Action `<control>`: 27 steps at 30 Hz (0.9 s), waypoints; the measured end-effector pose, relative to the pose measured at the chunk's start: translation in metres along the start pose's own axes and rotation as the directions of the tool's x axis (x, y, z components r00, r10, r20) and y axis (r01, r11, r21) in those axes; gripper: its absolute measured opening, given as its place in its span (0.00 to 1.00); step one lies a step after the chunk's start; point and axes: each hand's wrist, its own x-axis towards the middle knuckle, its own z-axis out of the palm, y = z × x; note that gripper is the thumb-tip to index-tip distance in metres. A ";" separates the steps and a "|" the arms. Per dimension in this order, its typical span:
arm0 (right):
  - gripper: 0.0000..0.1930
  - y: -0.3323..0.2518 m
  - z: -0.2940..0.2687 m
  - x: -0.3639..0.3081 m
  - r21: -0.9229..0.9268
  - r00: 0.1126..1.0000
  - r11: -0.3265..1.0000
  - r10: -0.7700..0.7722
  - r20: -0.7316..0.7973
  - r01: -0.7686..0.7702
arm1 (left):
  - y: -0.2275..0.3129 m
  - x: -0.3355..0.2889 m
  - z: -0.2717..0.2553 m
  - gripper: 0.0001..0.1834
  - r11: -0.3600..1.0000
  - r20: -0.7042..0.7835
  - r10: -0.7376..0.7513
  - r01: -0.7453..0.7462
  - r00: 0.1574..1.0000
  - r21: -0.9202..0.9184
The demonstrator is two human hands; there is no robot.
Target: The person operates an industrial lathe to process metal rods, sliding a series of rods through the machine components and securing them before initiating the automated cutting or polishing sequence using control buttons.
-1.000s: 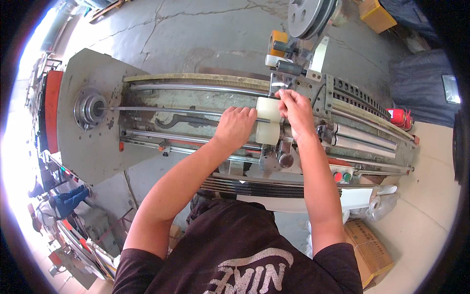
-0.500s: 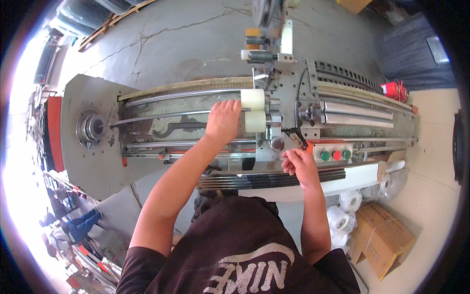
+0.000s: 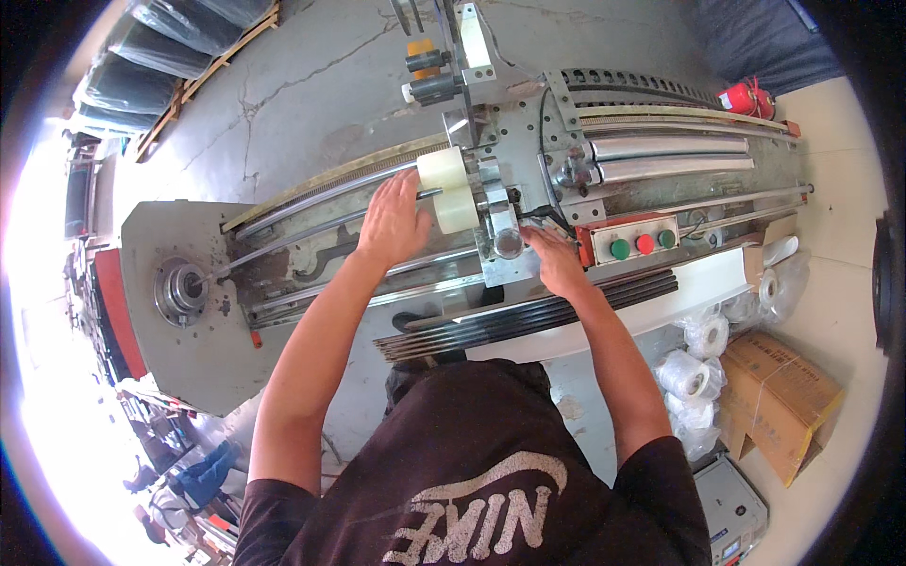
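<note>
My left hand (image 3: 392, 219) lies over a thin metal rod (image 3: 316, 226), its fingers stretched out and close together. Its fingertips are beside two cream-white rollers (image 3: 442, 170) on the machine's carriage. The rod runs left into a round chuck (image 3: 182, 291) on the grey headstock (image 3: 212, 363). My right hand (image 3: 557, 259) reaches to the carriage, next to a round metal knob (image 3: 508, 244) and a black lever (image 3: 547, 219). Its fingers look extended, though the tips are partly hidden against the metal. Just right of it sits a control box (image 3: 645, 243) with green and red buttons.
Several dark rods (image 3: 528, 316) lie on a white ledge (image 3: 698, 288) in front of me. At right are plastic-wrapped rolls (image 3: 694, 375) and a cardboard box (image 3: 783, 396). A red fire extinguisher (image 3: 746, 98) stands at the far right. Guide rails (image 3: 377, 294) run along the machine.
My left hand has loosened from its curled grip on the rod and straightened its fingers. My right hand has moved from near the buttons to the carriage. The view has shifted and tilted.
</note>
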 end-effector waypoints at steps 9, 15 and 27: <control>0.23 0.016 0.003 0.000 -0.215 0.985 0.970 -0.138 -0.101 0.114 | -0.005 0.002 -0.011 0.13 0.956 0.083 -0.196 0.209 0.977 -0.205; 0.17 0.029 0.017 0.002 -0.325 0.966 0.932 -0.217 -0.142 0.162 | -0.006 0.006 -0.016 0.11 0.961 0.124 -0.200 0.219 0.972 -0.170; 0.14 -0.042 0.004 -0.029 0.477 0.889 0.844 0.391 -0.237 -0.244 | -0.015 0.022 -0.025 0.39 0.888 0.299 -0.220 0.318 0.928 -0.333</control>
